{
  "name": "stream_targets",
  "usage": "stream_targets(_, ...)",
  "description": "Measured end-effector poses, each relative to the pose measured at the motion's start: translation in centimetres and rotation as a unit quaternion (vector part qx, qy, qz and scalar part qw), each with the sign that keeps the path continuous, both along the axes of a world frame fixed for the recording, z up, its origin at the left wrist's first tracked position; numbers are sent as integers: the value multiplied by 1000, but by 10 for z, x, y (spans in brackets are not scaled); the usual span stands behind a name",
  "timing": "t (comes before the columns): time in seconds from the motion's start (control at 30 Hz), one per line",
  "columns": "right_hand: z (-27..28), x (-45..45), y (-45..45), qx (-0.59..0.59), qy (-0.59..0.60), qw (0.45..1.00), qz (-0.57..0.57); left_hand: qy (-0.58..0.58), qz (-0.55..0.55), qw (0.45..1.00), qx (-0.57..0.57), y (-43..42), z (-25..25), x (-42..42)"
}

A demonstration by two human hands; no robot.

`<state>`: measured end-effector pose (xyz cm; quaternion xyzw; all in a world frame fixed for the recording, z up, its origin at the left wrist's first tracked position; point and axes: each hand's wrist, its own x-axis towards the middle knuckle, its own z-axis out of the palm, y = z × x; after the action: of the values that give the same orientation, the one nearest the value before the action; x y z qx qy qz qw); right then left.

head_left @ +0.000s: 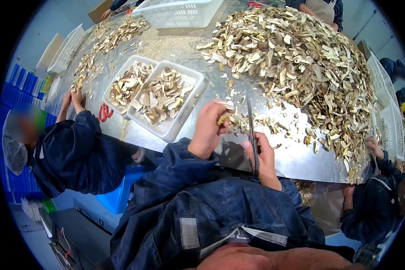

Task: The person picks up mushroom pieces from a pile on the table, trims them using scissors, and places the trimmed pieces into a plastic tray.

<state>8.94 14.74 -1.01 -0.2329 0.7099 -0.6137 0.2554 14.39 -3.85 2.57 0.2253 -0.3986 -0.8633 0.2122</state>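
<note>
Near the middle of the frame, our two hands are apart, above the near edge of the bench [215, 86]. The left hand [207, 129] pinches a slice [222, 118] in its fingers, seemingly for fine control. The right hand [265, 159] is wrapped around a dark tool [251, 135], scissors or knife, we cannot tell; it points up-frame, perhaps to spare our fingers. Left of centre, two white trays [200, 85] hold more slices, probably set there for easy reach. A heap [292, 67] fills the upper right, likely sharing supply among several workers.
</note>
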Motion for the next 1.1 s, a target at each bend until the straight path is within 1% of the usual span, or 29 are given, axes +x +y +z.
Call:
stream_targets(0.03,-4,0,0,-14,-8,1000,0,-20,26,999,-13,-5,7,3)
stream_targets(0.13,-20,-2,-1,-48,-22,999,-2,33,71,996,-31,-37,-3,16)
stream_targets(0.2,-29,-1,-1,-57,-20,998,-6,78,98,992,-4,-58,-6,28)
stream_targets(0.27,-34,-2,-1,-58,-28,998,-6,96,125,985,64,-73,-1,38)
stream_targets(0.33,-40,-3,0,-68,-32,997,-7,124,131,978,101,-88,2,47)
stream_targets(0.4,-45,-5,1,-87,-32,996,-8,118,180,973,88,-100,1,55)
stream_targets(0.43,-44,-7,2,-75,-26,997,-8,115,204,969,81,-106,0,59)
stream_targets(0.57,-43,-8,2,-100,-50,994,-12,142,275,951,17,-141,-6,67)
stream_targets(0.63,-40,-7,1,-104,-55,993,-11,94,338,927,-136,-161,-11,66)
stream_targets(0.67,-40,-8,1,-106,-57,993,-11,69,365,904,-211,-167,-13,68)
stream_targets(0.7,-40,-8,1,-105,-54,993,-10,44,349,881,-316,-167,-9,71)
stream_targets(0.83,-38,-8,0,-98,-43,994,-7,67,354,907,-219,-182,-7,74)
stream_targets(1.03,-39,-8,0,-101,-35,994,-4,60,397,900,-170,-183,-20,81)
stream_targets(1.1,-39,-8,-1,-103,-33,994,-3,67,392,901,-174,-184,-26,81)
